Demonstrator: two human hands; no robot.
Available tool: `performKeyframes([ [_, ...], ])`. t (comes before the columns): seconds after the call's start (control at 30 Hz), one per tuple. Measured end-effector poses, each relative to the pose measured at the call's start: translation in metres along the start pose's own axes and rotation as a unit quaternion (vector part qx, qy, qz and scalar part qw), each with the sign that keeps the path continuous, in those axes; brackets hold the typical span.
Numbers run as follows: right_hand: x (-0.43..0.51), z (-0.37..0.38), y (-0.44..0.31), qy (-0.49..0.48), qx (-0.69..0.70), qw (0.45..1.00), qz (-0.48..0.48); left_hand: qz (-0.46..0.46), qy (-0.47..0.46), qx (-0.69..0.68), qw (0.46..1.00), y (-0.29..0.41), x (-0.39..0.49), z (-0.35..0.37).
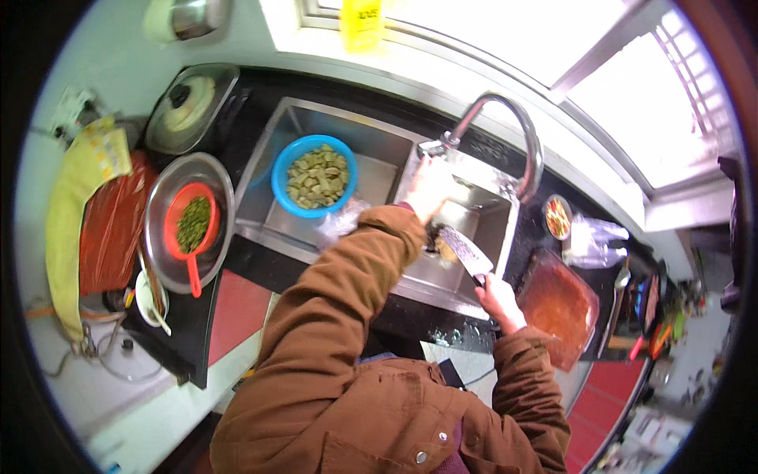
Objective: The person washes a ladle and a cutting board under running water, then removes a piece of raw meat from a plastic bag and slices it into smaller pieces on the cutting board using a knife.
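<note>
My right hand (pixel 499 301) is closed on the dark handle of a kitchen knife (pixel 468 249), whose broad blade points up and left over the right basin of a steel sink (pixel 462 302). My left hand (pixel 431 183) reaches to the base of the curved chrome faucet (pixel 529 130), at its lever; glare blurs the fingers. Below the blade, a pale brown item (pixel 445 249) and something dark lie in the basin, partly covered by the knife. In the left basin sits a blue plastic bowl (pixel 276 178) of pale green cut pieces, beside a clear plastic bag (pixel 343 222).
Left of the sink, a steel bowl (pixel 155 237) holds a red strainer (pixel 192 269) with chopped greens, near a white bowl (pixel 142 296) with a spoon. To the right are a small bowl of chopped food (pixel 557 217), plastic bags (pixel 592 243) and a reddish tray (pixel 559 308).
</note>
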State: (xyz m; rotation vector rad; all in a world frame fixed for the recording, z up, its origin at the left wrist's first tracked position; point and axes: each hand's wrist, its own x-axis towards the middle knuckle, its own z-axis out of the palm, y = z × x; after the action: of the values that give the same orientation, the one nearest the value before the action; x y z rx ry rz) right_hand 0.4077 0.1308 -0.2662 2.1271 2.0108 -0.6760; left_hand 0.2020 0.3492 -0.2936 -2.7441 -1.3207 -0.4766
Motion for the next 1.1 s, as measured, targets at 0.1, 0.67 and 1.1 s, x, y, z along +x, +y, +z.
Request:
performKeyframes([
  [0.1,0.004,-0.002,-0.008,-0.004,0.007,1.0,0.03,0.006,-0.053,0.015,0.998,-0.023,-0.011,-0.001],
  [0.67,0.041,0.011,-0.005,-0.059,-0.049,0.997,-0.015,-0.37,-0.053,-0.667,0.645,0.005,-0.234,-0.073],
  [1.1,0.044,0.019,0.001,-0.079,-0.035,0.996,-0.023,-0.393,-0.059,-0.629,0.669,0.007,-0.251,-0.085],
])
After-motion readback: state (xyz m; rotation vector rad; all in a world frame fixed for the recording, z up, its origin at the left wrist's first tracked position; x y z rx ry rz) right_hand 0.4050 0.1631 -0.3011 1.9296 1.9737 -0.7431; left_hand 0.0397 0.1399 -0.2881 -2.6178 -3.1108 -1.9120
